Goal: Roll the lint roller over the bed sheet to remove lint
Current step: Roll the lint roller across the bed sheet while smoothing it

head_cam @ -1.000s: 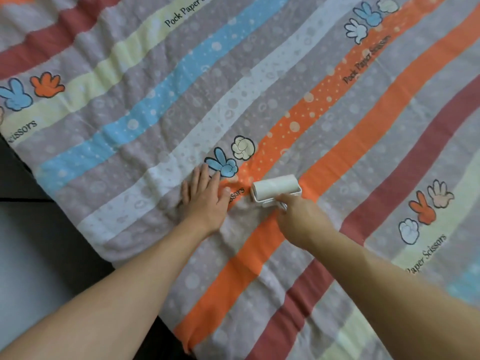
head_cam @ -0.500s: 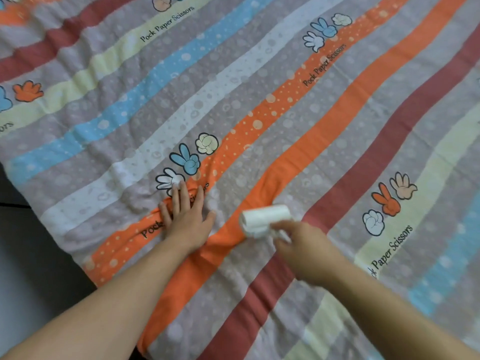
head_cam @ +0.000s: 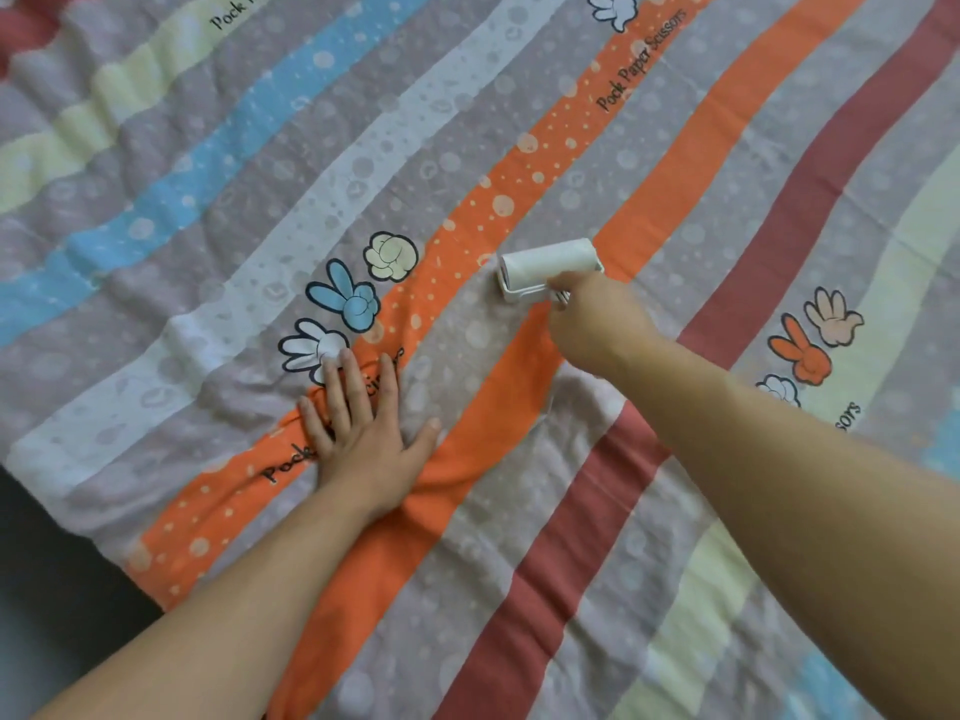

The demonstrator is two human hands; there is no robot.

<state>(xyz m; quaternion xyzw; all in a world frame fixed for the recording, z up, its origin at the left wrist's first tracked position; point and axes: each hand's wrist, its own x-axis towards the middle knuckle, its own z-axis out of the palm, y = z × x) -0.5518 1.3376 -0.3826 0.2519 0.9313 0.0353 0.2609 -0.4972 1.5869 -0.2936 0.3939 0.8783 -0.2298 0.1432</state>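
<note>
The left hand [head_cam: 363,433] lies spread flat on the bed sheet [head_cam: 519,511], likely keeping it taut while the right hand [head_cam: 597,324], gripping the handle, presses the lint roller [head_cam: 548,266] ahead.

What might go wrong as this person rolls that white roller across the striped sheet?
The bed sheet is rumpled around the left hand, which presses flat on it; if that hand lifts, the sticky lint roller may drag and bunch the fabric. The right hand grips the roller with the arm stretched out, so pressure may be uneven and lint in the folds could be missed.
</note>
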